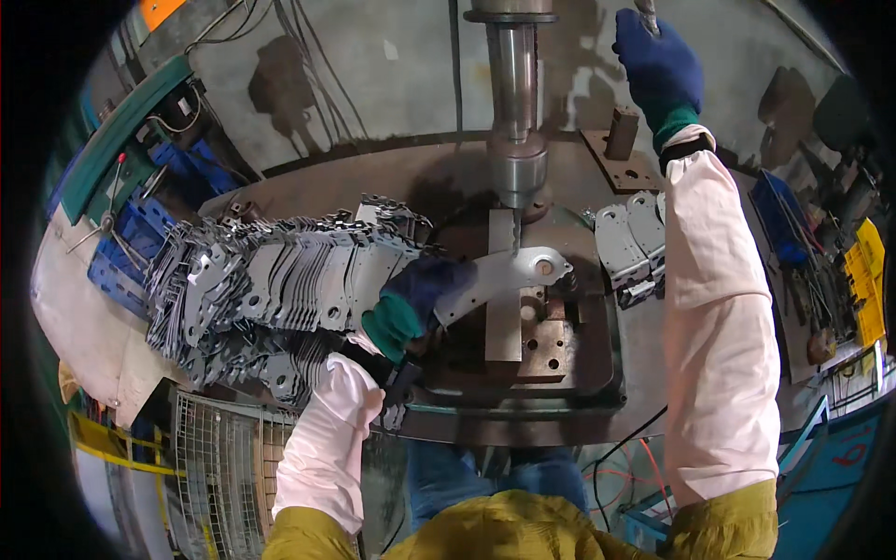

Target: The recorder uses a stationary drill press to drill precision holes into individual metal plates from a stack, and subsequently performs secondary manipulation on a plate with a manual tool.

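My left hand [420, 294], in a blue glove with a green cuff, is closed on the left end of a flat grey metal bracket [495, 280]. The bracket's rounded end, with a round hole, lies over a steel bar [504, 341] and a drilled fixture block [546, 359]. Directly above stands the spindle [516, 112] of a drill press, and a thin drill bit [516, 229] reaches down close to the bracket; whether it touches, I cannot tell. Raised at the upper right, my gloved right hand [661, 70] grips a metal lever handle [646, 11], only partly in view.
Left of the fixture, a large pile of similar brackets [299, 280] covers the table. A few more brackets [630, 233] lie to the right, partly behind my right forearm. A steel block on a plate [621, 140] stands behind them. Tools and a yellow bin [866, 280] are far right.
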The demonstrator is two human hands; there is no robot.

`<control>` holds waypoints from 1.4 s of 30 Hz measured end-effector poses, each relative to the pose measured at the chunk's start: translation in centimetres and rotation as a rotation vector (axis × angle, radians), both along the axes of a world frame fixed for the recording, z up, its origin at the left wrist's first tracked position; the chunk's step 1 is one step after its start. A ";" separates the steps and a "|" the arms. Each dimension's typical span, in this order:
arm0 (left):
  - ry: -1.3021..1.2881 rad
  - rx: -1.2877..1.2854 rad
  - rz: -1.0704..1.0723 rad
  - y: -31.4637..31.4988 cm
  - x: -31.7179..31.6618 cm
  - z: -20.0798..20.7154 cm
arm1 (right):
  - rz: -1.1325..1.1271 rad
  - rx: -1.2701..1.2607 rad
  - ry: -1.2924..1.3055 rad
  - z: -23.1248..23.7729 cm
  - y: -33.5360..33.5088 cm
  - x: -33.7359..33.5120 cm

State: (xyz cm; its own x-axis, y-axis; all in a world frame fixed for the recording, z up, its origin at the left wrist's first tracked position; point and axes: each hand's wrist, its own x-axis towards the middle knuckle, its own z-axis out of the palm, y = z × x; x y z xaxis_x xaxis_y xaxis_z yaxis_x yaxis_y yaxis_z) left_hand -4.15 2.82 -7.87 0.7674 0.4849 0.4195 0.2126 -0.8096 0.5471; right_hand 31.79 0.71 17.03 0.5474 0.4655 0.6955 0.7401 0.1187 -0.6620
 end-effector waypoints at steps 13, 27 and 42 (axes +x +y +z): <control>0.085 0.326 0.016 -1.1 0.2 2.0 | -0.225 -0.001 -0.121 0.2 1.2 0.1; 0.054 0.371 0.005 -1.2 -0.5 2.3 | -0.272 0.007 -0.144 0.3 2.0 -0.2; 0.150 0.384 0.026 -0.9 -0.2 1.8 | -0.242 0.031 -0.135 0.3 1.9 -0.1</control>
